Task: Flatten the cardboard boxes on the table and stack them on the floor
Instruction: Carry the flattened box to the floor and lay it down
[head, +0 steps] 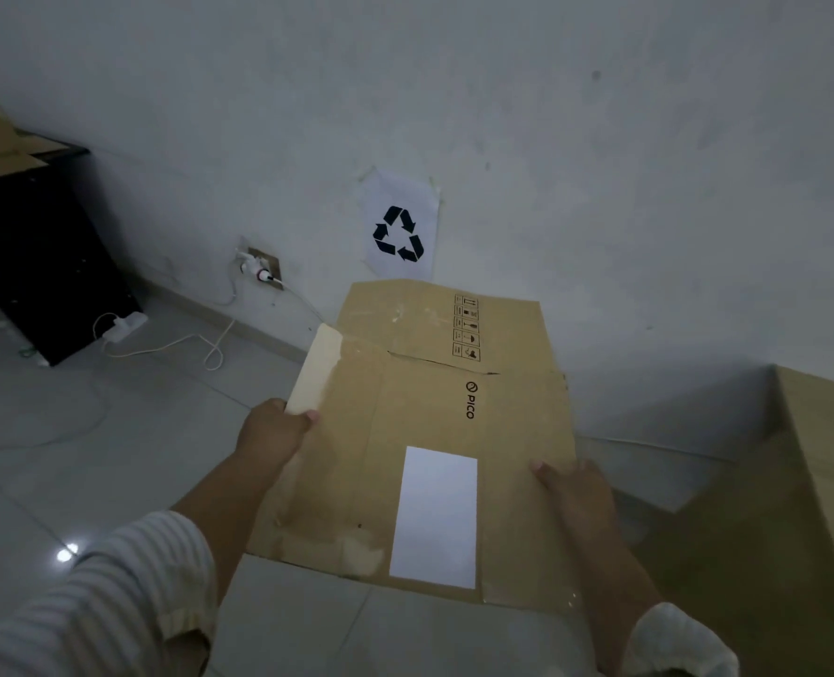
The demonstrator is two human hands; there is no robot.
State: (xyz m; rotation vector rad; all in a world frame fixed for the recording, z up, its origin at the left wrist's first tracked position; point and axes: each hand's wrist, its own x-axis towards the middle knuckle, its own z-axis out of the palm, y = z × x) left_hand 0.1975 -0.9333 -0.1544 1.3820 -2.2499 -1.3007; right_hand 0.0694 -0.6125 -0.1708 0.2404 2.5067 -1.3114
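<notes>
Both hands are on the flat box [405,432], held low above the floor [112,432]. The left hand [273,432] is clamped on the left edge, thumb on top beside a pale torn strip. The right hand [571,491] pinches the right edge, thumb over the top face. The long axis runs straight away from the person, far end pointing at the wall just below the recycling sign [400,227]. A white label [434,515] faces up (the logo reads sideways). A bigger box [795,505] sits at the right, and the dark counter [39,237] far left.
</notes>
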